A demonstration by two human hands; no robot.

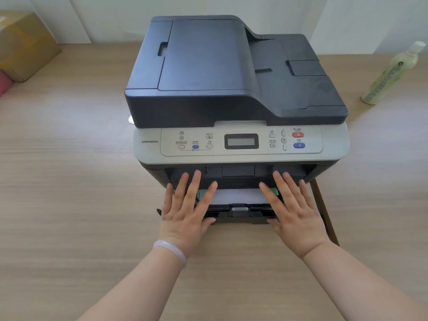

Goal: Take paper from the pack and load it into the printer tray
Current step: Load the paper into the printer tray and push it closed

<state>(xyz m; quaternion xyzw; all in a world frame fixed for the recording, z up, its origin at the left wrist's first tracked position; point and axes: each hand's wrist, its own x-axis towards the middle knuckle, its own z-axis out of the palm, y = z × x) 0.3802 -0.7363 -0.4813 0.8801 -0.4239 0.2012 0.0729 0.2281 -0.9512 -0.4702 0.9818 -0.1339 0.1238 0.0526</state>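
Note:
A dark grey and light grey printer stands on the wooden table. Its black paper tray sticks out a short way at the bottom front, with white paper lying inside between green guides. My left hand lies flat, fingers spread, on the tray's left side. My right hand lies flat in the same way on the tray's right side. Neither hand grips anything. The paper pack is not in view.
A cardboard box and a pink object sit at the far left. A pale green bottle stands at the right. The table edge runs down just right of my right hand.

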